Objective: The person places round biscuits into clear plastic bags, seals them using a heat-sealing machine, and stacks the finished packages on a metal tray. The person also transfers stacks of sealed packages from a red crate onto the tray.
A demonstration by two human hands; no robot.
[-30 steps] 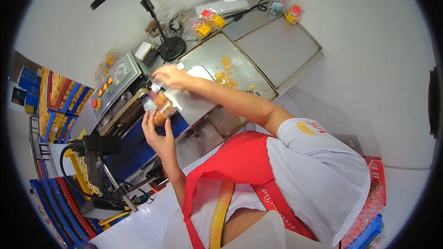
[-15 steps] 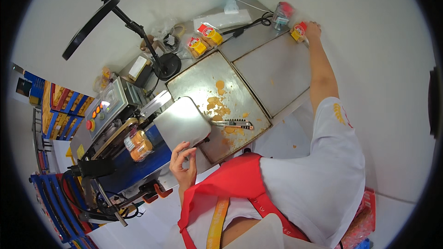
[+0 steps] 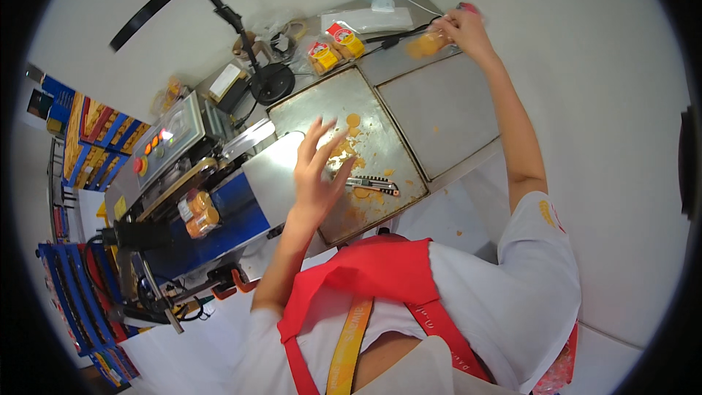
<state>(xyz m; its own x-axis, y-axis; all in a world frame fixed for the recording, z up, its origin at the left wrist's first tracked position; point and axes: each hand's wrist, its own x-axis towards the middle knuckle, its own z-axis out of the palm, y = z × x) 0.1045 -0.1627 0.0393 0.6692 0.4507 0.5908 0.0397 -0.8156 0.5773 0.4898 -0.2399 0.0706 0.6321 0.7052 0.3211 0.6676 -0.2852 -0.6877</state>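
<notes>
Several blue crates (image 3: 80, 296) stand stacked well to the left of a crumb-strewn tray (image 3: 384, 143). Between crates and tray sits a machine (image 3: 164, 139) with lit buttons, and on its blue belt (image 3: 243, 205) lies a clear bag of round buns (image 3: 198, 214), well apart from either hand. A black lamp (image 3: 272, 84) rises just beyond the tray's far left corner.

The left hand (image 3: 316, 175) hangs over the tray's left part, palm toward the right, its fingers loosely spread, thumb well apart from them, with nothing in their grasp. Two packs (image 3: 335, 49) with red and yellow labels rest side by side just beyond the tray's far edge. On the tray, a cutter (image 3: 373, 184) lies near the left thumb; whether the two touch cannot be told.

Beyond the tray and to its right, a pack (image 3: 426, 44), blurred, is gripped in the bent fingers of the right hand (image 3: 464, 29), which are closed on its right end; most of the pack extends to the left of the fingertips. Below that hand, adjoining the tray's right side, lies a flat metal plate (image 3: 453, 117).
</notes>
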